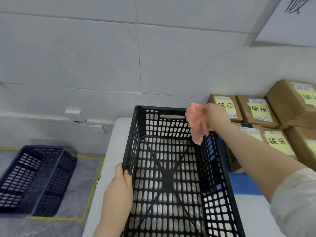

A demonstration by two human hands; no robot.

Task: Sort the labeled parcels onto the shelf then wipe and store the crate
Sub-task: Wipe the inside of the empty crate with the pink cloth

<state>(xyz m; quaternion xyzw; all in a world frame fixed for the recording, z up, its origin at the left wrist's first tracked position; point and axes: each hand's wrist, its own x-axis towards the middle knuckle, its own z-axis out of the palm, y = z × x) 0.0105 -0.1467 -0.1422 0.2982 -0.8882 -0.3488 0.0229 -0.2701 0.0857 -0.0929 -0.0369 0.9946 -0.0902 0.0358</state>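
Note:
A black perforated plastic crate (171, 177) stands on the white table (118, 134) in front of me, with nothing inside it. My left hand (119, 190) grips the crate's left rim, thumb inside the wall. My right hand (213, 115) is closed on a pink cloth (196, 124), held at the crate's far right corner so that the cloth hangs over the inner wall. Brown cardboard parcels (256, 110) with yellow handwritten labels are stacked to the right of the crate, against the wall.
A dark blue crate (34, 178) lies on the floor at the left, inside a yellow-taped rectangle (90, 190). A blue strip (242, 183) runs across the table right of the black crate. The white wall is close behind. A whiteboard corner (282, 31) hangs upper right.

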